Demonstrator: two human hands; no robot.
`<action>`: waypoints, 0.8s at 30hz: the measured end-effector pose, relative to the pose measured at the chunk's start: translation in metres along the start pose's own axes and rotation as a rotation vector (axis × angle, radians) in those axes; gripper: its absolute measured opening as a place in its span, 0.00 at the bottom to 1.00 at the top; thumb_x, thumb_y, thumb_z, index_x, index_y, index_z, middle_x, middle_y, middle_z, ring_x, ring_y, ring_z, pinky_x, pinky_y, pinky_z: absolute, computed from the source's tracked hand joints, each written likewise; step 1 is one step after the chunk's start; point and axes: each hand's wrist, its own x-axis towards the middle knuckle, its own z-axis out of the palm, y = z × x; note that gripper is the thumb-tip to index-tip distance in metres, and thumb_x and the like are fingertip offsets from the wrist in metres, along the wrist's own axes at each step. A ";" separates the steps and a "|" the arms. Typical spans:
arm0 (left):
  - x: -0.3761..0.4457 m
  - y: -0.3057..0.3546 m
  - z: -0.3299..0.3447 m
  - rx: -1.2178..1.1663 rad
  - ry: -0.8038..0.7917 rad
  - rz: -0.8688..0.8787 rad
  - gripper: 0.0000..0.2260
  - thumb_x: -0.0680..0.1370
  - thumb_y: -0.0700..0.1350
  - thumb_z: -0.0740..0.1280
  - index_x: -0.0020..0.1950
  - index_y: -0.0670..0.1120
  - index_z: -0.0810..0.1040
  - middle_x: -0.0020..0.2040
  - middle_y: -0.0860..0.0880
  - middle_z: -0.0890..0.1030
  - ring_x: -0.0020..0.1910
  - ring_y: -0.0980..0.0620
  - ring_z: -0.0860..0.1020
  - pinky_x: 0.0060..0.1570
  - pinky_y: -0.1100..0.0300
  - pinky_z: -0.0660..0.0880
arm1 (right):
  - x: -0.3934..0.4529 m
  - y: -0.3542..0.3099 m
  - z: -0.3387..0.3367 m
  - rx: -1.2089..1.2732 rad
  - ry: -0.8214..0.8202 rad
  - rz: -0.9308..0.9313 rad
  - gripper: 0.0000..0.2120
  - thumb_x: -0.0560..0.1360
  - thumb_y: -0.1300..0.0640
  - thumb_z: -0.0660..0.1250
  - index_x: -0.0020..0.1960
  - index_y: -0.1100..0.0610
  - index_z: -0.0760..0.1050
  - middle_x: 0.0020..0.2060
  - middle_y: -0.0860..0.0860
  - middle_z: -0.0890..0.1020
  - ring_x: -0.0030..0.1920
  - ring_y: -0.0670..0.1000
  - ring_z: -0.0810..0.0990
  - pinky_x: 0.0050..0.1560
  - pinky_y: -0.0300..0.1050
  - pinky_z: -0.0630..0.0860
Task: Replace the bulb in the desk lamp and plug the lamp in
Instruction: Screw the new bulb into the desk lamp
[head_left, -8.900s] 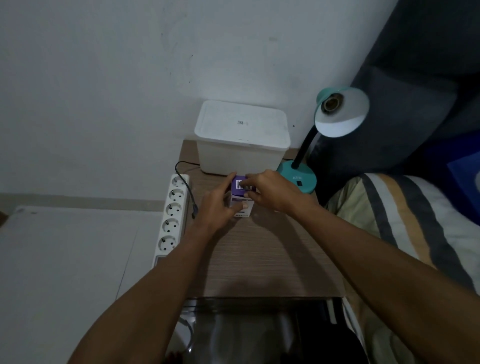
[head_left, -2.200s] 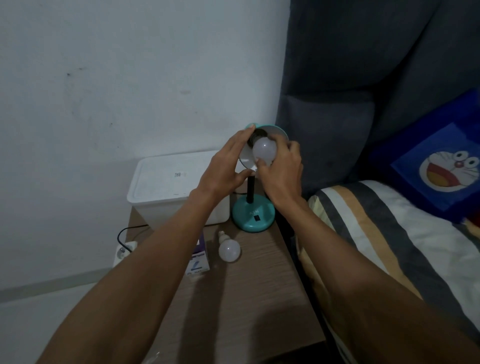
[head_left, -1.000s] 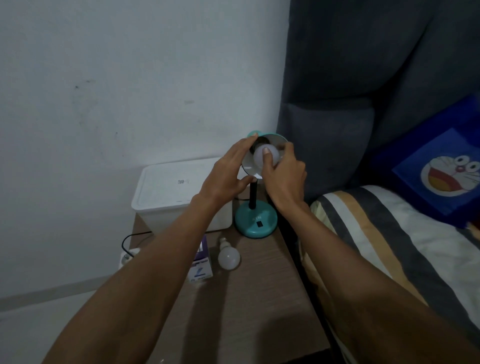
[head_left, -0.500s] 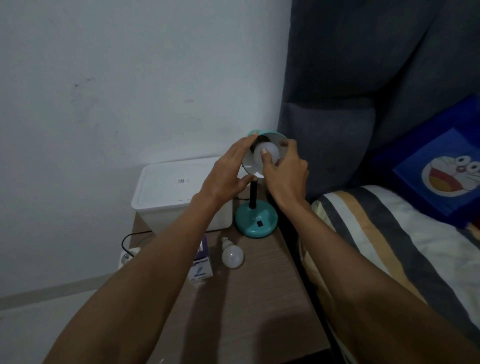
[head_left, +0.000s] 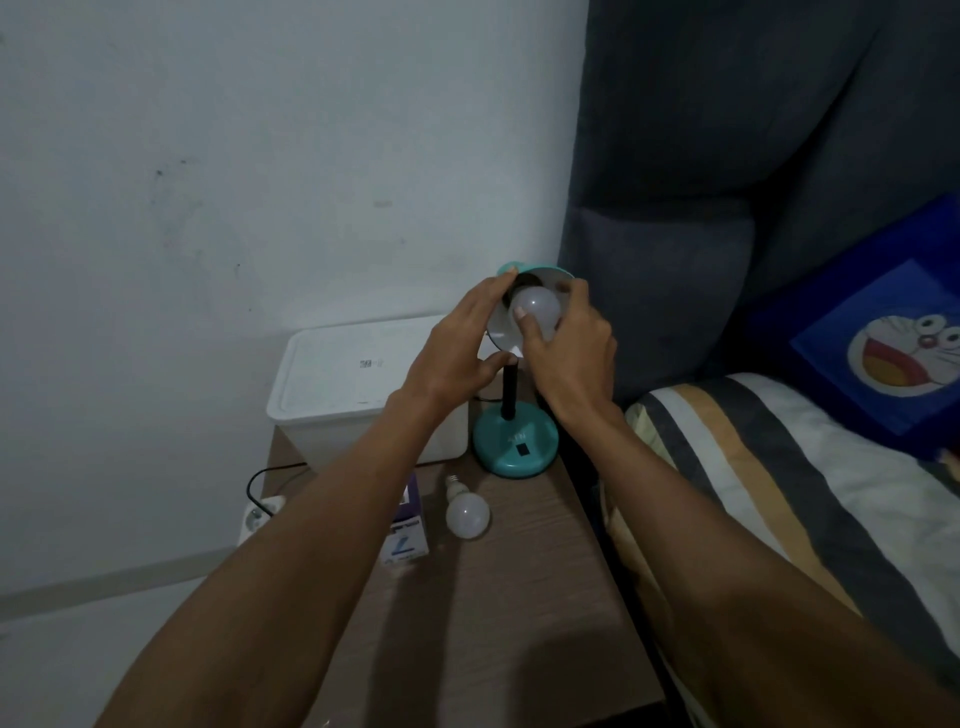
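Surface: you work over a wood-grain bedside table (head_left: 498, 613), brown, its grain running side to side.
Room: a plain white wall (head_left: 234, 156) with a few dark scuffs stands behind the table; a grey padded headboard (head_left: 727, 182) rises to your right.
Bed: a striped sheet (head_left: 779, 493) in cream, grey and tan lies just beside the table's right edge, with a blue cartoon-cat pillow (head_left: 883, 338) against the headboard.
Lamp: the teal desk lamp (head_left: 515, 441) stands at the table's back right corner, its shade tilted up toward you.
Left hand: your left hand (head_left: 457, 353) grips the shade's rim, fingers over the top edge and thumb under the lower edge.
Right hand: your right hand (head_left: 566, 353) has fingers and thumb closed round the white bulb (head_left: 535, 309), which sits in the shade at the socket.
Second bulb: a spare white bulb (head_left: 466, 512) lies on its side on the table, in front of the lamp base.
Box: a purple-and-white carton (head_left: 408, 535) sits just left of that bulb, partly hidden by your left forearm; its print is too small to read.
Container: a white lidded tub (head_left: 353, 384) stands against the wall, beside the lamp; the small dark mark on its lid is illegible.
Writing: the lamp base carries faint lettering you cannot make out.
Power: a white power strip (head_left: 257, 519) lies off the table's left edge with a black cord (head_left: 260, 475) running to it.
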 end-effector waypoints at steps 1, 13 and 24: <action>0.000 0.000 0.000 0.002 -0.001 0.003 0.41 0.73 0.38 0.79 0.82 0.41 0.62 0.79 0.44 0.69 0.77 0.50 0.69 0.73 0.67 0.65 | 0.001 0.000 -0.001 -0.022 0.002 0.010 0.25 0.78 0.43 0.66 0.69 0.54 0.68 0.58 0.59 0.81 0.55 0.61 0.81 0.51 0.53 0.78; 0.000 0.001 0.003 -0.004 -0.011 -0.027 0.40 0.74 0.38 0.78 0.82 0.41 0.62 0.80 0.44 0.68 0.78 0.48 0.69 0.74 0.63 0.67 | 0.000 0.000 0.000 -0.024 -0.037 -0.020 0.25 0.76 0.50 0.71 0.68 0.56 0.68 0.63 0.58 0.75 0.58 0.62 0.79 0.54 0.53 0.77; 0.001 0.002 0.002 -0.008 -0.025 -0.040 0.40 0.74 0.39 0.78 0.82 0.43 0.62 0.79 0.45 0.69 0.77 0.49 0.70 0.72 0.64 0.70 | -0.001 -0.006 0.001 0.056 -0.013 -0.008 0.20 0.78 0.48 0.69 0.67 0.54 0.70 0.62 0.55 0.72 0.56 0.58 0.79 0.49 0.43 0.69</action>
